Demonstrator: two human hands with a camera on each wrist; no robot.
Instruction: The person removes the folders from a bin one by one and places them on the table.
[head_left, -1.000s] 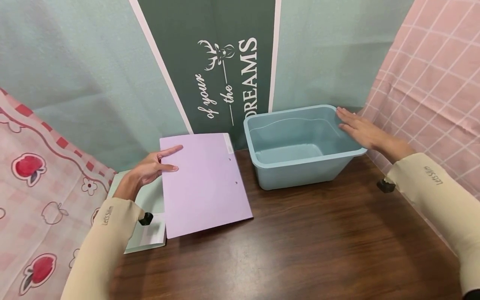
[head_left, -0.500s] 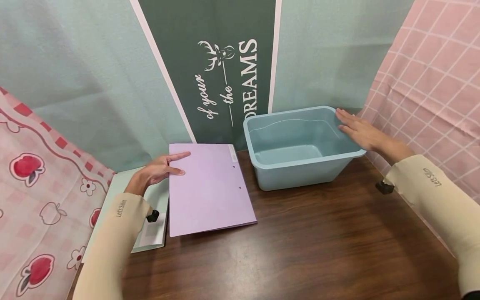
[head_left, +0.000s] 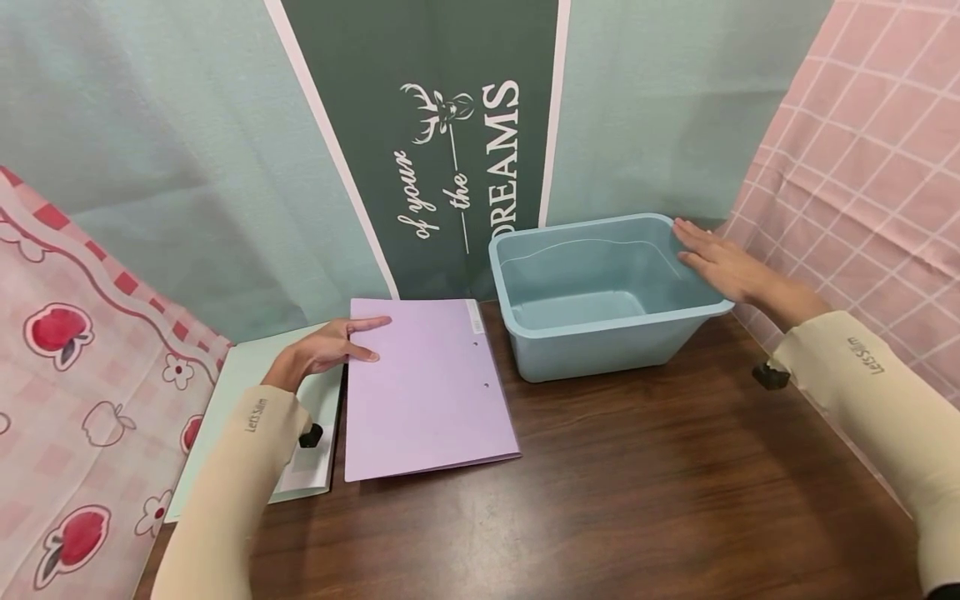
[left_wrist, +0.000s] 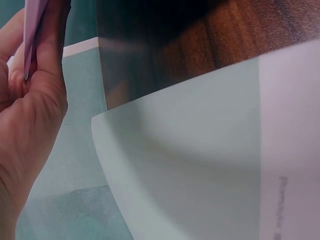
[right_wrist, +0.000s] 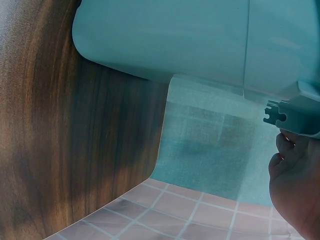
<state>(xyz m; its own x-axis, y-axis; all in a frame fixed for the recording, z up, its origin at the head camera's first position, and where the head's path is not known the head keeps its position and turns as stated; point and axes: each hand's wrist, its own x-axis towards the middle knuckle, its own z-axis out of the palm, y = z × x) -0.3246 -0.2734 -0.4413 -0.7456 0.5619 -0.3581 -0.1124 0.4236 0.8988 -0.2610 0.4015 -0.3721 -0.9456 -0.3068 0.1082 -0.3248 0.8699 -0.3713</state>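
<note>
A light purple folder [head_left: 427, 392] with two punched holes stands tilted above the table, its lower edge near the wood. My left hand [head_left: 333, 346] pinches its left edge, thumb and index finger on the front face. The left wrist view shows that hand [left_wrist: 35, 100] with the folder's edge [left_wrist: 31, 35] between thumb and fingers. Behind the wrist lies a pale green folder [head_left: 258, 367] with a white label. My right hand [head_left: 723, 262] rests on the right rim of a light blue plastic bin [head_left: 585, 354], fingers mostly straight. In the right wrist view the hand [right_wrist: 297, 180] sits under the rim.
The brown wooden table [head_left: 622, 492] stretches in front of the bin. A green curtain with lettering [head_left: 495, 158] hangs behind, with a pink checked cloth [head_left: 877, 183] at the right and an apple-print cloth [head_left: 97, 375] at the left.
The left hand has carried the purple folder slightly right and down toward the table, uncovering more of the pale green folder. The right hand and the bin have stayed in place.
</note>
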